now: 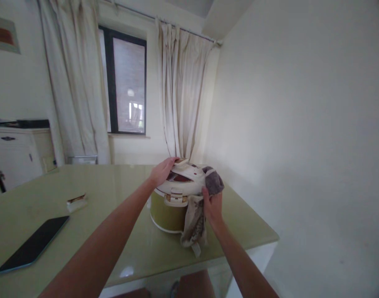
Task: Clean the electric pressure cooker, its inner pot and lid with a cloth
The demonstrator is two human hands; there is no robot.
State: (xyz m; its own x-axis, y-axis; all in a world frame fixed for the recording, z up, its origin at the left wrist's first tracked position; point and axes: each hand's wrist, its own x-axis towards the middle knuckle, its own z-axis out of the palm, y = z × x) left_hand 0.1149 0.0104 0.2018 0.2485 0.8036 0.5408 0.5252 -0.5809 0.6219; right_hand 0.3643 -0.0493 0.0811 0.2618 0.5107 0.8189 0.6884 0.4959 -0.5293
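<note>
A rice cooker [167, 211] with a white lid and a yellow-green body stands on the table, its lid down. My left hand [162, 171] rests on the left side of the lid, fingers reaching over its far edge, the fingertips partly hidden. A grey-brown cloth [194, 225] hangs down the cooker's right front side, and part of it is bunched up by the lid. My right hand [212, 203] grips this cloth against the right side of the cooker, with the thumb towards the lid and the other fingers covered by the cloth.
The glossy green table [130, 256] has its right corner near the white wall. To the left lie a dark flat tablet or phone [34, 244] and a small white packet [77, 203]. Behind are a window, curtains and a white cabinet [18, 151].
</note>
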